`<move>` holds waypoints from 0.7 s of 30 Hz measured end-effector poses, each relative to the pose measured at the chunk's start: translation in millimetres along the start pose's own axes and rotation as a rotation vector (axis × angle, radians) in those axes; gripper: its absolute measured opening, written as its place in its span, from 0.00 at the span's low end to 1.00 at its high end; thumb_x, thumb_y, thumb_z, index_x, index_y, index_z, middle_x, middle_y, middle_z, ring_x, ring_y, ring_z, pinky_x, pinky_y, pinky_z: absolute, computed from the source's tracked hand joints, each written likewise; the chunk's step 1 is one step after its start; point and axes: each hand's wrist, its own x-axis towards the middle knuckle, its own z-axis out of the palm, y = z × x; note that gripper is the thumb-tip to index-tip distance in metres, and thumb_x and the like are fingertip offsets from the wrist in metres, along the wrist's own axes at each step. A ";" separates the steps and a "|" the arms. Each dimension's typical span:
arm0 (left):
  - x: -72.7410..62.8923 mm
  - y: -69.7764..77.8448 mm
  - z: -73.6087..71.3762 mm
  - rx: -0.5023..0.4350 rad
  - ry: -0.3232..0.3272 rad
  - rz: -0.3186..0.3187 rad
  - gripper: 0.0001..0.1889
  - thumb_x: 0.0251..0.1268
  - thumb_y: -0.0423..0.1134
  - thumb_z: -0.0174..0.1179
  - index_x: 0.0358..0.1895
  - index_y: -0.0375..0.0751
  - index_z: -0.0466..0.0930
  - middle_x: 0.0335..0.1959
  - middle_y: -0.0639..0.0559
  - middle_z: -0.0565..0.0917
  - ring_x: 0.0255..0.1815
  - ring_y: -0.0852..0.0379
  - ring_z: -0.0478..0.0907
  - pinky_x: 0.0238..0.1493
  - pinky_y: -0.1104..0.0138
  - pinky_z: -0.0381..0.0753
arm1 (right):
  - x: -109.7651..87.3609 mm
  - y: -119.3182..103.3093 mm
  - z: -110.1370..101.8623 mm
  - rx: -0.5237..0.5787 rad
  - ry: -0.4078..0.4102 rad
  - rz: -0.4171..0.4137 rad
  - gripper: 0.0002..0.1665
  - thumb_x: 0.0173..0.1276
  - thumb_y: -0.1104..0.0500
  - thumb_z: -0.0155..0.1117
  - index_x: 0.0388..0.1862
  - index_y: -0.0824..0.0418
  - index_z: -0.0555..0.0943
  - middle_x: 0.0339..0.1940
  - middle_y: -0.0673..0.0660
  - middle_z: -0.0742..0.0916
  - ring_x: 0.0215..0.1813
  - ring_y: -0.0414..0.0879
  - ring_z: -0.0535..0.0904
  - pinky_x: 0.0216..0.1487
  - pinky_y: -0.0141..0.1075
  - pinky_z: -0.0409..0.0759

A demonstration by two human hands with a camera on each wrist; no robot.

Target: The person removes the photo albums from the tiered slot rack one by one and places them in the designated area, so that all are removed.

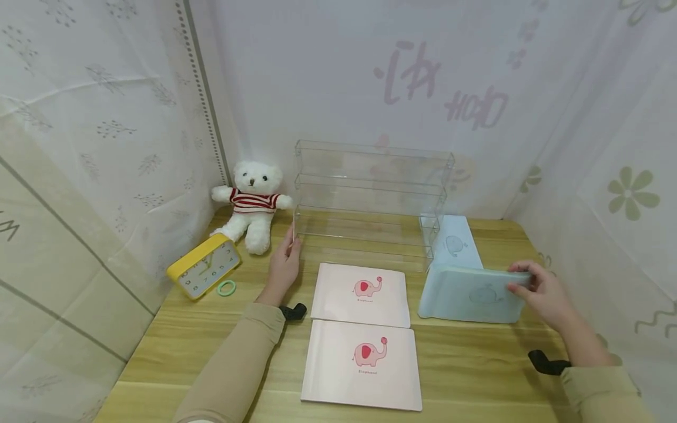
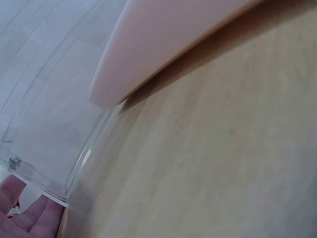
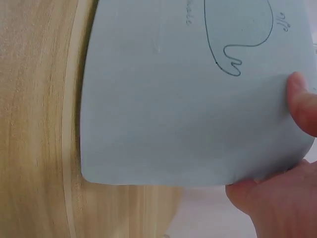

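My left hand (image 1: 284,267) touches the left end of a clear acrylic tiered rack (image 1: 365,191) at the back of the table. In the left wrist view its fingers (image 2: 47,215) lie against the rack's lower corner. My right hand (image 1: 542,294) pinches the upper right corner of a light blue whale booklet (image 1: 476,296), tilted up with its lower edge close to the table. In the right wrist view the thumb (image 3: 303,101) presses on its cover. Two pink elephant booklets (image 1: 338,294) lie one in front of the other between my hands.
Another light blue whale booklet (image 1: 457,238) lies beside the rack's right end. At left are a white teddy bear (image 1: 254,202) in a striped sweater, a yellow clock (image 1: 203,267) and a green ring (image 1: 226,282). Patterned curtains (image 1: 100,147) enclose the wooden table (image 1: 465,376).
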 end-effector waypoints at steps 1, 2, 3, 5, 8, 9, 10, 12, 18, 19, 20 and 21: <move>-0.1 0.3 0.0 0.000 -0.002 -0.002 0.30 0.92 0.54 0.48 0.89 0.67 0.59 0.81 0.38 0.76 0.72 0.32 0.82 0.73 0.37 0.79 | 0.9 0.2 -0.7 -0.001 -0.014 0.003 0.17 0.77 0.70 0.71 0.60 0.71 0.78 0.47 0.30 0.79 0.43 0.27 0.78 0.40 0.24 0.81; -0.2 0.7 0.0 -0.004 -0.004 -0.003 0.30 0.92 0.54 0.48 0.89 0.67 0.59 0.81 0.38 0.76 0.72 0.32 0.82 0.73 0.36 0.79 | 2.0 0.4 -1.1 0.003 -0.026 0.006 0.17 0.78 0.69 0.70 0.61 0.70 0.78 0.47 0.30 0.79 0.43 0.28 0.78 0.39 0.25 0.81; -0.3 1.0 0.1 -0.007 -0.006 -0.002 0.30 0.93 0.53 0.48 0.90 0.67 0.58 0.82 0.37 0.76 0.73 0.32 0.82 0.73 0.36 0.79 | 2.9 0.9 -1.5 0.003 -0.038 0.006 0.18 0.78 0.68 0.70 0.62 0.69 0.78 0.48 0.31 0.79 0.42 0.29 0.78 0.39 0.26 0.81; -0.5 1.0 0.3 -0.014 -0.005 0.000 0.29 0.93 0.52 0.48 0.89 0.67 0.59 0.81 0.37 0.76 0.72 0.32 0.82 0.72 0.37 0.80 | 4.9 2.6 -1.8 0.005 -0.058 0.008 0.18 0.79 0.67 0.71 0.62 0.68 0.78 0.48 0.31 0.79 0.43 0.30 0.77 0.40 0.27 0.81; -0.2 -0.7 1.1 -0.018 -0.006 0.000 0.29 0.93 0.53 0.48 0.89 0.68 0.58 0.82 0.38 0.76 0.73 0.32 0.82 0.72 0.37 0.80 | 7.1 5.0 -0.7 0.020 -0.073 0.019 0.17 0.79 0.65 0.71 0.62 0.67 0.78 0.49 0.30 0.78 0.44 0.31 0.77 0.41 0.27 0.80; -0.1 -1.3 1.4 -0.017 -0.006 0.000 0.29 0.93 0.54 0.48 0.89 0.68 0.58 0.82 0.38 0.76 0.73 0.33 0.82 0.72 0.38 0.80 | 7.3 5.7 -0.3 0.021 -0.074 0.022 0.17 0.79 0.65 0.71 0.61 0.67 0.78 0.50 0.29 0.78 0.44 0.32 0.76 0.42 0.27 0.80; 0.0 -1.7 1.7 -0.018 -0.007 -0.002 0.29 0.92 0.55 0.48 0.89 0.69 0.58 0.82 0.38 0.76 0.72 0.33 0.83 0.72 0.38 0.80 | 7.5 6.3 0.2 0.026 -0.074 0.028 0.17 0.79 0.65 0.71 0.60 0.67 0.78 0.50 0.29 0.78 0.44 0.32 0.76 0.42 0.27 0.79; 0.5 -1.9 1.9 -0.021 -0.008 -0.001 0.29 0.92 0.56 0.47 0.89 0.69 0.58 0.82 0.39 0.76 0.73 0.33 0.82 0.73 0.38 0.80 | 7.5 6.6 1.4 0.025 -0.071 0.037 0.16 0.79 0.64 0.72 0.59 0.65 0.79 0.50 0.29 0.78 0.44 0.32 0.76 0.42 0.27 0.79; 0.2 -0.1 0.7 -0.016 0.001 0.009 0.29 0.93 0.54 0.48 0.89 0.67 0.59 0.82 0.38 0.75 0.74 0.32 0.81 0.75 0.37 0.79 | 6.4 5.2 8.3 0.027 -0.053 0.058 0.15 0.77 0.65 0.73 0.57 0.64 0.81 0.51 0.34 0.82 0.45 0.32 0.74 0.42 0.25 0.77; 0.1 -0.1 0.4 -0.015 0.003 0.009 0.29 0.92 0.54 0.48 0.89 0.67 0.60 0.82 0.38 0.75 0.74 0.32 0.81 0.75 0.37 0.78 | 6.4 5.5 9.7 0.034 -0.053 0.063 0.15 0.76 0.66 0.74 0.57 0.63 0.81 0.51 0.36 0.82 0.45 0.31 0.74 0.43 0.24 0.77; -0.1 0.1 0.2 -0.014 0.004 0.010 0.29 0.92 0.54 0.48 0.89 0.67 0.60 0.82 0.38 0.75 0.74 0.32 0.81 0.76 0.37 0.78 | 6.3 5.9 11.1 0.036 -0.055 0.071 0.15 0.76 0.66 0.74 0.57 0.63 0.82 0.52 0.35 0.82 0.46 0.31 0.73 0.43 0.23 0.76; -0.1 0.0 0.1 -0.014 0.003 0.011 0.29 0.92 0.54 0.48 0.89 0.67 0.60 0.82 0.38 0.75 0.74 0.32 0.82 0.76 0.38 0.78 | 6.1 6.3 12.4 0.037 -0.061 0.083 0.15 0.76 0.65 0.74 0.58 0.63 0.82 0.52 0.34 0.81 0.47 0.30 0.72 0.45 0.21 0.75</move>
